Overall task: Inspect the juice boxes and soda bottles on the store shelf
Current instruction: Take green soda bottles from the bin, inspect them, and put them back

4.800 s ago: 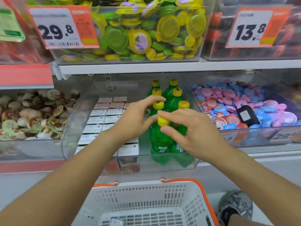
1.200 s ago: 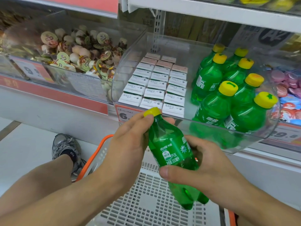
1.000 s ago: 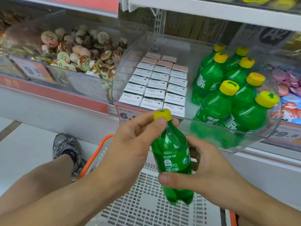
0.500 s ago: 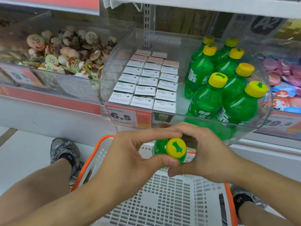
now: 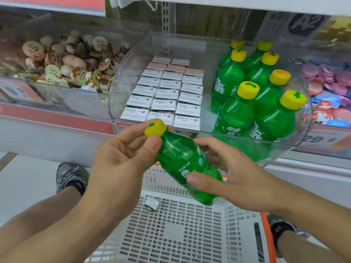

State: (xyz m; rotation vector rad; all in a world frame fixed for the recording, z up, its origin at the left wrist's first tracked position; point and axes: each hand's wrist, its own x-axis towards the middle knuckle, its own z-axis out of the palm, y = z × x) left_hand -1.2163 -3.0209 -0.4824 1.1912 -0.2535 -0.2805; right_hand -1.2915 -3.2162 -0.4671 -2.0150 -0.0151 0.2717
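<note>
I hold a small green soda bottle (image 5: 182, 164) with a yellow cap tilted in front of the clear shelf bin (image 5: 209, 133). My left hand (image 5: 121, 160) pinches its cap and neck between thumb and fingers. My right hand (image 5: 228, 179) grips the lower body, thumb across the label. Inside the bin, several more green soda bottles (image 5: 252, 99) stand upright on the right. Rows of white-topped juice boxes (image 5: 167, 93) fill the bin's left half.
A white shopping basket with an orange rim (image 5: 190, 230) sits below my hands, with one small wrapped item (image 5: 152, 205) in it. Neighbouring bins hold brown wrapped sweets (image 5: 66, 63) and pink and blue sweets (image 5: 326, 95). My shoes (image 5: 71, 177) rest on the pale floor.
The bottle has tipped from pointing its cap at me to lying slanted, cap up-left. My right hand has slid down to its lower body; the view shifted slightly.
</note>
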